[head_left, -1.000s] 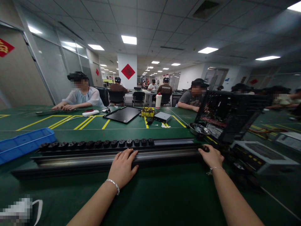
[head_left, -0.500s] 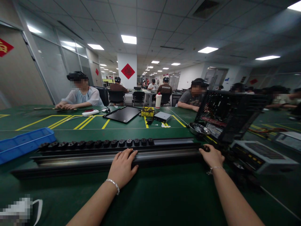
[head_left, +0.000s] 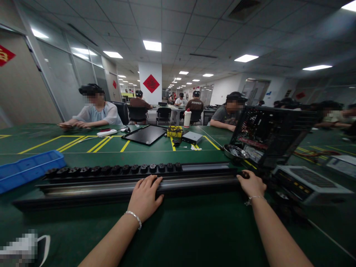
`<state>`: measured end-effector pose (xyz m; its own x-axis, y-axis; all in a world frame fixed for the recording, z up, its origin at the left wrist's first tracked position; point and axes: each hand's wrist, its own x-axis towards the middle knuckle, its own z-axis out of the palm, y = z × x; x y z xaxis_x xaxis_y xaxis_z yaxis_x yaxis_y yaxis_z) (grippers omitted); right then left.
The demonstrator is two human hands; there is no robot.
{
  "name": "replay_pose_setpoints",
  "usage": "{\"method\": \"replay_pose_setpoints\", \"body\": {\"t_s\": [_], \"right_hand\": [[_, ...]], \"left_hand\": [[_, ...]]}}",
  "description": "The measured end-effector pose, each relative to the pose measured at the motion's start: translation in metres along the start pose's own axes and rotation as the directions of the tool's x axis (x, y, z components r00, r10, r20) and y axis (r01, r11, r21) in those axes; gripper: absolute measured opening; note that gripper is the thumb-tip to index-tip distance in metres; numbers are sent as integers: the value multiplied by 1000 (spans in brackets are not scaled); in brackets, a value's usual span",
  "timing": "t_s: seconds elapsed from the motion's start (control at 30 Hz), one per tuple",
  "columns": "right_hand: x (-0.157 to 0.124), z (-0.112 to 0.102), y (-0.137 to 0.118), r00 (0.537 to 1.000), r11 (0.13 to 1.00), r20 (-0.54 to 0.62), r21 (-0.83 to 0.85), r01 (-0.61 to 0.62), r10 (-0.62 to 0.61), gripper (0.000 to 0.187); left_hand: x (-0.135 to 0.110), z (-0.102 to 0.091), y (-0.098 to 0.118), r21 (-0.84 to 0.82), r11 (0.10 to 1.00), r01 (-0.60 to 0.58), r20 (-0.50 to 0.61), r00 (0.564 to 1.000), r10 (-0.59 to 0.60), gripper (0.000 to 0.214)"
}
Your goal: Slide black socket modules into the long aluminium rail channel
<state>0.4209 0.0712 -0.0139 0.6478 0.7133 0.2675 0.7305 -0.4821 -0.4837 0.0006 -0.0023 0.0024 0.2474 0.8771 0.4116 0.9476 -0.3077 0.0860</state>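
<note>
The metal rail [head_left: 91,189] lies near on the green tabletop [head_left: 194,237]; I have the left hand [head_left: 144,198] spread loosely over it, the right hand [head_left: 253,186] pinching a small black part [head_left: 244,175] by its right end. Far off stands a white pillar [head_left: 150,68].

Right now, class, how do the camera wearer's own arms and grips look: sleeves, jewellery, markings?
The left grip and right grip are ungloved, and no sleeve shows on the left forearm or right forearm. The left wears a silvery, textured bracelet; the right, a thinner silvery bracelet. No markings show.
</note>
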Motion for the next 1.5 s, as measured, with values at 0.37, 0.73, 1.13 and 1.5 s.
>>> {"method": "replay_pose_setpoints", "body": {"t_s": [0.37,0.73,1.13,1.5], "right_hand": [[-4,0,-1,999,999,-37,45,-21,23,41],[-6,-1,1,1000,984,-22,177,-5,9,47],[-7,-7,-2,998,988,30,140,-65,62,48],[3,-3,9,1000,991,8,133,-25,24,51]], "left_hand": [[1,2,0,4,1000,0,-4,1000,0,53],[1,2,0,4,1000,-7,-5,1000,7,52],[0,1,-1,-5,1000,0,-2,1000,0,52],[0,0,0,-16,1000,9,9,1000,-9,52]]}}
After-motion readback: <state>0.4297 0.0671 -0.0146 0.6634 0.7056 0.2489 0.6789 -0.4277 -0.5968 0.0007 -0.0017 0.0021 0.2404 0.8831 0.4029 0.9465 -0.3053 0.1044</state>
